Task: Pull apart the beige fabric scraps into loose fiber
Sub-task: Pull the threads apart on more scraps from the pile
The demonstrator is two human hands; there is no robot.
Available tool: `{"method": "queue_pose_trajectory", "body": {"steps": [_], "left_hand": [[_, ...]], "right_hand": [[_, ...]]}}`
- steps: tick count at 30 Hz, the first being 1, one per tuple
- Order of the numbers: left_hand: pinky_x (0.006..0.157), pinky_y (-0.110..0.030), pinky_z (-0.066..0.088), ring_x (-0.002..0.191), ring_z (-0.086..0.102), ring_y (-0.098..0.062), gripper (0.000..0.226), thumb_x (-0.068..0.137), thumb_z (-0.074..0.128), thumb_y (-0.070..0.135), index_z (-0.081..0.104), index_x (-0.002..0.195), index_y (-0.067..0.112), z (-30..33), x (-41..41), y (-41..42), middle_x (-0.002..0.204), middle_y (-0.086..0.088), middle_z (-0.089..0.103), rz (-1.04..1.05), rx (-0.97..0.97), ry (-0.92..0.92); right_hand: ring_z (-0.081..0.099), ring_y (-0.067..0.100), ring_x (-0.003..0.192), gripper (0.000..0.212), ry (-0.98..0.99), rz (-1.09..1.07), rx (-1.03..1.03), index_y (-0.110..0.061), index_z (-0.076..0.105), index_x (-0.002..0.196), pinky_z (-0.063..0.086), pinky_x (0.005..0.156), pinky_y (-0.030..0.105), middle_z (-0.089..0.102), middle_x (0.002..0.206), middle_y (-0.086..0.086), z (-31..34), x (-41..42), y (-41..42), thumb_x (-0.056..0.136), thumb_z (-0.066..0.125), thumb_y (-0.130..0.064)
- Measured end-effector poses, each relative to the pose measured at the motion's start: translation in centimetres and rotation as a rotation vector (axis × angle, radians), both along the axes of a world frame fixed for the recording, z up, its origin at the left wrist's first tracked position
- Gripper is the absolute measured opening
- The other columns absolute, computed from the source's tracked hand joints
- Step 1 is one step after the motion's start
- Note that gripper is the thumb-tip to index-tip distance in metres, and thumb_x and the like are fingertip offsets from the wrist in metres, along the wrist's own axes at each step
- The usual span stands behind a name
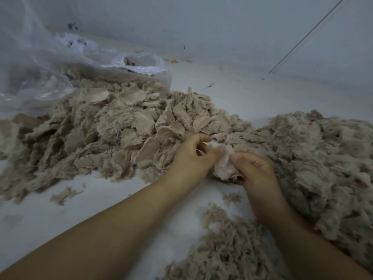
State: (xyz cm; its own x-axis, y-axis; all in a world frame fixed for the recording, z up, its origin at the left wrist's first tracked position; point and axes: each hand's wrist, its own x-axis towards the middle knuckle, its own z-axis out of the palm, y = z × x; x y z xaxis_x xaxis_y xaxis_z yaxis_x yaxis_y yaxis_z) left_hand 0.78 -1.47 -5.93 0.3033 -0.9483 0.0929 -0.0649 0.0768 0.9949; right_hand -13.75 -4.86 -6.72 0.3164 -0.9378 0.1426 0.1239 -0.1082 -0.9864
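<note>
Between scrap heap (113,126) and fiber pile (327,158), both hands' grip pinches one scrap (225,164).

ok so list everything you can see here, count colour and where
scrap: one, beige, pinched between both hands
scrap pile: one, beige, left and centre of the floor
fiber pile: one, beige, fluffy, right side
loose fiber: one patch, beige, near floor between the forearms
big bag: one, clear plastic, far left
small bag: one, clear plastic, behind the scrap pile, holds beige bits
floor: white, under everything
wall: pale grey, at the back
left hand: bare, grips the scrap's left edge
right hand: bare, grips the scrap's right edge
</note>
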Motion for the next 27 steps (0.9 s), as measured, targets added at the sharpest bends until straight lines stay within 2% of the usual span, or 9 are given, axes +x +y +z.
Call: {"method": "queue_pose_trajectory", "body": {"steps": [2,5,7,9,13,17,20,24,27], "left_hand": [[0.054,-0.026,0.048,0.064,0.058,-0.015,0.027,0.084,0.076,0.027,0.067,0.107,0.014,-0.2,-0.1,-0.2,0.081,-0.012,0.064,-0.060,0.039,-0.017],[0.058,-0.043,0.052,0.060,0.057,-0.030,0.010,0.081,0.078,0.014,0.073,0.087,0.008,-0.1,-0.1,-0.2,0.081,-0.029,0.067,-0.073,-0.045,-0.019],[0.050,-0.042,0.052,0.055,0.058,-0.033,0.009,0.080,0.079,0.010,0.072,0.083,0.007,-0.2,-0.1,-0.2,0.079,-0.026,0.068,-0.061,-0.091,-0.096],[0.046,-0.033,0.053,0.051,0.061,-0.021,0.010,0.078,0.080,0.006,0.071,0.080,0.010,-0.2,-0.2,0.0,0.072,-0.013,0.069,-0.087,-0.104,-0.144],[0.055,-0.035,0.051,0.061,0.057,-0.014,0.016,0.076,0.081,0.003,0.068,0.073,0.013,-0.3,-0.4,-0.1,0.070,-0.008,0.065,-0.069,-0.096,-0.162],[0.054,-0.028,0.047,0.063,0.057,-0.023,0.014,0.081,0.074,-0.001,0.066,0.072,0.006,-0.2,0.2,-0.5,0.072,-0.017,0.063,0.003,-0.088,0.101],[0.050,-0.029,0.049,0.061,0.060,-0.027,0.009,0.082,0.074,0.003,0.069,0.075,0.005,-0.2,0.4,-0.4,0.072,-0.022,0.065,0.043,-0.107,0.170],[0.064,-0.045,0.056,0.068,0.063,-0.029,0.006,0.083,0.074,0.007,0.072,0.080,0.004,-0.3,0.7,-0.5,0.076,-0.021,0.069,0.122,-0.142,0.168],[0.056,-0.033,0.046,0.058,0.051,-0.020,0.021,0.087,0.071,0.008,0.063,0.080,-0.010,-0.2,0.8,-0.8,0.063,-0.013,0.054,0.167,-0.154,0.190]], "right_hand": [[0.068,0.022,0.072,0.030,0.010,0.010,-0.005,-0.011,0.077,0.079,0.056,0.063,0.027,0.073,0.079,0.015,0.0,-0.1,-0.1,0.096,0.053,-0.006],[0.068,0.019,0.069,0.030,0.029,0.015,-0.012,-0.016,0.078,0.077,0.055,0.060,0.026,0.072,0.074,0.011,0.0,-0.1,-0.1,0.097,0.056,-0.014],[0.067,0.021,0.063,0.028,0.060,0.038,-0.019,-0.015,0.077,0.077,0.055,0.056,0.028,0.070,0.070,0.018,0.1,0.0,0.1,0.090,0.063,-0.035],[0.058,0.023,0.056,0.036,0.119,0.007,-0.048,-0.011,0.072,0.068,0.050,0.052,0.030,0.062,0.061,0.021,-0.2,0.1,0.0,0.084,0.065,-0.043],[0.053,0.019,0.051,0.045,0.112,-0.093,-0.023,-0.005,0.065,0.061,0.045,0.048,0.027,0.055,0.055,0.014,-0.7,0.3,-0.6,0.100,0.054,-0.025],[0.044,0.014,0.045,0.045,0.084,-0.163,0.006,-0.008,0.065,0.061,0.039,0.046,0.027,0.050,0.048,0.003,-1.0,0.3,-1.1,0.102,0.051,-0.022],[0.044,0.008,0.043,0.048,0.059,-0.169,0.033,-0.013,0.068,0.058,0.039,0.043,0.021,0.050,0.045,-0.006,-1.1,0.3,-1.2,0.102,0.051,-0.021],[0.046,0.022,0.054,0.051,0.047,-0.230,0.089,-0.017,0.067,0.050,0.038,0.043,0.024,0.055,0.059,0.013,-1.2,0.2,-1.5,0.099,0.054,-0.020],[0.041,0.020,0.049,0.042,0.102,-0.202,0.038,-0.015,0.064,0.047,0.035,0.045,0.027,0.055,0.054,0.012,-1.3,-0.1,-1.5,0.088,0.057,-0.018]]}}
